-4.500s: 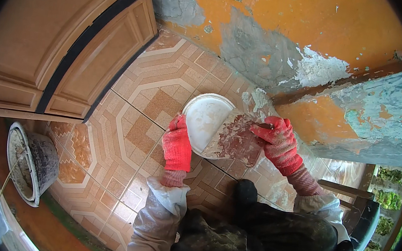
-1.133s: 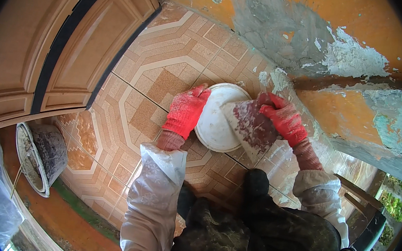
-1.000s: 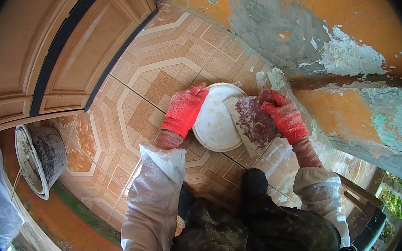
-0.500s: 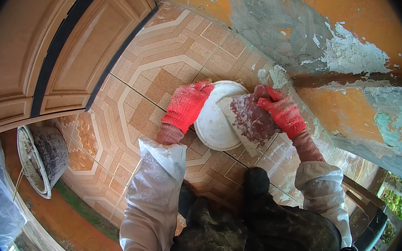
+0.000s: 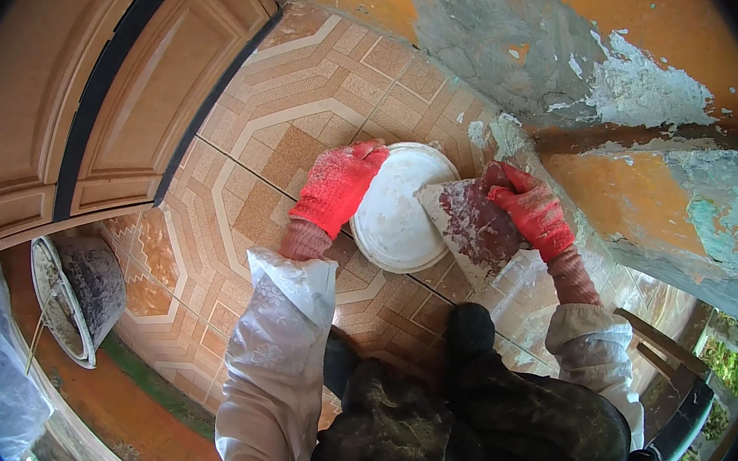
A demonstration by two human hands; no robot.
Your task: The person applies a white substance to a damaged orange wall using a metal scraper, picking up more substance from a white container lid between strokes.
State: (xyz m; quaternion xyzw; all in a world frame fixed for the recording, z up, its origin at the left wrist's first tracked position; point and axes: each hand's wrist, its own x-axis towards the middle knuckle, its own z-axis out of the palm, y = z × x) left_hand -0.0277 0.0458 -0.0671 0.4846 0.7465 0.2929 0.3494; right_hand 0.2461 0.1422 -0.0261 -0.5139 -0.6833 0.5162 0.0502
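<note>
In the head view, the left hand (image 5: 338, 187), in a red glove, is closed on the left rim of a round white lid (image 5: 397, 224). The right hand (image 5: 533, 212), gloved alike, is closed on the upper right part of a flat scraper (image 5: 477, 228), a reddish-brown sheet with a pale crust. The white lid lies in front of the person, above the tiled floor (image 5: 268, 211) and beyond the dark shoe (image 5: 471, 329); whether it rests on the tiles or is held clear cannot be told. The scraper's left corner overlaps the lid's right side; contact between the two cannot be confirmed.

The step appears to be working the scraper against the lid. Recommended handling:

1. Keep the left grip on the rim, fingers outside the path of the edge.
2. Hold the lid level and brace it against the push from the right.
3. Lay the scraper's straight edge flat, at a low angle; a corner alone would probably gouge or skip.
4. Use short, even strokes, with pressure spread along the edge.
5. Keep loose matter over the lid. The crust may flake onto the tiles if the scraper is tipped sharply.
</note>
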